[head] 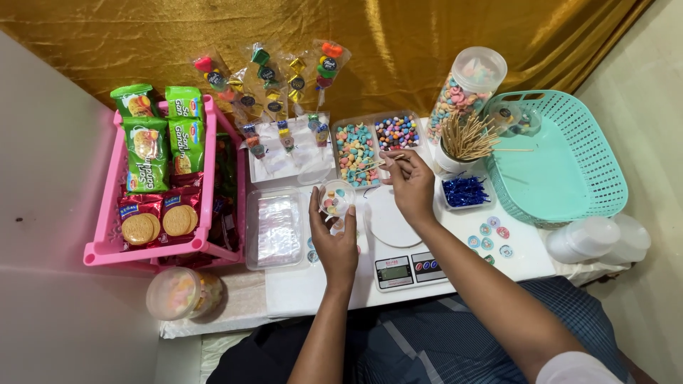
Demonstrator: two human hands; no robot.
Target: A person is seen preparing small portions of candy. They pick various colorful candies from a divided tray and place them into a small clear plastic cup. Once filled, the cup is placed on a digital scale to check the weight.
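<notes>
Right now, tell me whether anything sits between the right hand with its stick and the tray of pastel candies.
Nothing visible does. The right hand holds a thin wooden stick whose tip already reaches over the tray of pastel candies. The left hand, holding a small clear cup, sits nearer the person, off that line.

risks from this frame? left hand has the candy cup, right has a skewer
1. The small clear plastic cup of candies is held tilted in the left hand; pieces could spill.
2. The right hand pinches a thin wooden skewer above the open tray of pastel candies; the forearm could knock the white cup of skewers.
</notes>
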